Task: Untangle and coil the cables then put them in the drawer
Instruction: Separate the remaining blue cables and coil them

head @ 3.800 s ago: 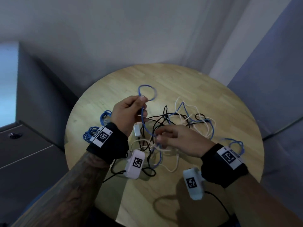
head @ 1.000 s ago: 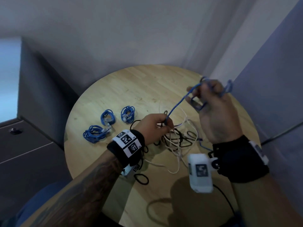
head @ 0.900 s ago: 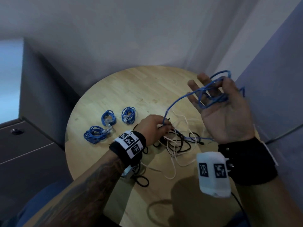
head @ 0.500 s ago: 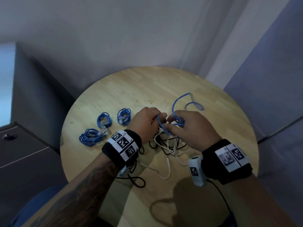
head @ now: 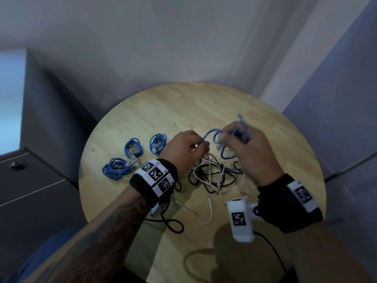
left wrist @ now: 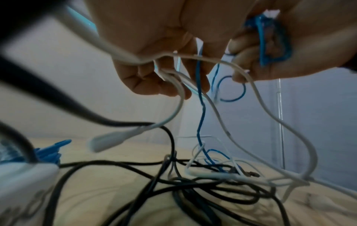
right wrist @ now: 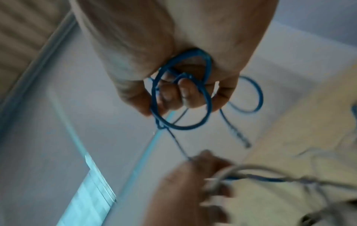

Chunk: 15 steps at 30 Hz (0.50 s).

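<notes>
A blue cable (head: pixel 210 134) runs between both hands above the round wooden table (head: pixel 155 111). My right hand (head: pixel 226 137) grips several loops of it (right wrist: pixel 181 94) wound round the curled fingers; one plug end (head: pixel 242 120) sticks up past them. My left hand (head: pixel 201 145) pinches the same cable, which drops from there (left wrist: pixel 201 107) into the tangle. A white cable (left wrist: pixel 177 97) also passes through the left fingers. Below the hands lies a tangle of black and white cables (head: pixel 214 176).
Three coiled blue cables (head: pixel 116 168) (head: pixel 133 148) (head: pixel 158 142) lie on the table's left side. A grey drawer cabinet (head: pixel 30 180) stands left of the table, with walls behind and to the right. Loose white (head: pixel 204 217) and black (head: pixel 173 225) cable ends trail toward the near edge.
The right hand, a second ago raised and spread at the far right with blue loops on it, has come back next to the left hand and curled round the loops.
</notes>
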Motion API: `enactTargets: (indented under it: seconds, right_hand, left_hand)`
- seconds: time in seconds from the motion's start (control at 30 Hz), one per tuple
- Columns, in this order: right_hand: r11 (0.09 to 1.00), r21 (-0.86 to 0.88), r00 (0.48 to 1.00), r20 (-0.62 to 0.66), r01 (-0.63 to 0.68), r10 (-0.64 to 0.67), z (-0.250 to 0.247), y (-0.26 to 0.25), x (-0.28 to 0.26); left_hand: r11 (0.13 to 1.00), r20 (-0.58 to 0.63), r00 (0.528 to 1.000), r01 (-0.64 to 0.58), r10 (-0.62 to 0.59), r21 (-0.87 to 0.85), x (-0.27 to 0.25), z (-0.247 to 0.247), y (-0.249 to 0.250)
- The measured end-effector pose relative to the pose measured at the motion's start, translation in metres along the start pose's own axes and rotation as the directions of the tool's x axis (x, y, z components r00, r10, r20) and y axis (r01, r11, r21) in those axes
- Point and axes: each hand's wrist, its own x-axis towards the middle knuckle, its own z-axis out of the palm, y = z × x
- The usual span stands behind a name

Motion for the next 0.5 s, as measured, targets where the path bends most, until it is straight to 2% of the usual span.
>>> enactTargets:
  seconds: [0.07,0.13,0.23,0.27,0.3,0.33,0.37,0.4,0.43,0.47,0.5]
  right_hand:
    - [0.942,0.336,0.998,-0.044,-0.021,0.038,-0.003,-0.01,0.006]
    - [0.788,0.615,0.997,-0.035,-0.033,0.069,-0.007,-0.021,0.009]
    - [0.543,0.84,0.997,0.029,0.018,-0.077,-0.027,-0.036,0.009]
    - [0.493,0.869,0.992,0.037,0.028,-0.122,-0.035,-0.038,0.01]
    - [0.484,0.874,0.991,0.033,0.036,-0.133,-0.041,-0.037,0.012]
    - [0.52,0.853,0.994,0.016,0.04,-0.104,-0.043,-0.032,0.013]
    - [0.609,0.792,0.999,-0.013,0.041,-0.051,-0.041,-0.027,0.012]
    - [0.746,0.665,0.998,-0.058,0.038,0.0,-0.037,-0.02,0.01]
    - [0.886,0.462,0.995,-0.092,0.021,0.025,-0.031,-0.015,0.007]
    - [0.974,0.226,0.997,-0.077,-0.01,0.028,-0.023,-0.011,0.003]
    - [0.999,-0.004,0.999,-0.013,-0.038,0.038,-0.015,-0.009,-0.001]
  left_hand:
    - [0.999,0.011,1.0,-0.002,0.002,-0.041,0.001,0.006,-0.005]
    - [0.998,0.064,0.998,-0.03,0.027,0.05,0.001,0.013,-0.016]
    - [0.987,0.175,0.984,0.0,-0.029,0.161,0.0,0.02,-0.031]
    - [0.99,0.189,0.98,0.029,-0.055,0.138,0.0,0.021,-0.033]
    - [0.994,0.192,0.979,0.051,-0.068,0.096,0.001,0.019,-0.032]
    - [0.997,0.181,0.981,0.062,-0.071,0.051,0.002,0.018,-0.03]
    - [0.998,0.161,0.985,0.066,-0.069,0.021,0.003,0.016,-0.027]
    - [0.997,0.141,0.987,0.071,-0.072,0.014,0.003,0.014,-0.022]
    - [0.996,0.127,0.988,0.085,-0.086,0.017,0.003,0.013,-0.017]
    - [0.994,0.12,0.987,0.108,-0.11,0.017,0.001,0.013,-0.012]
    - [0.991,0.122,0.983,0.134,-0.134,0.008,0.0,0.013,-0.007]
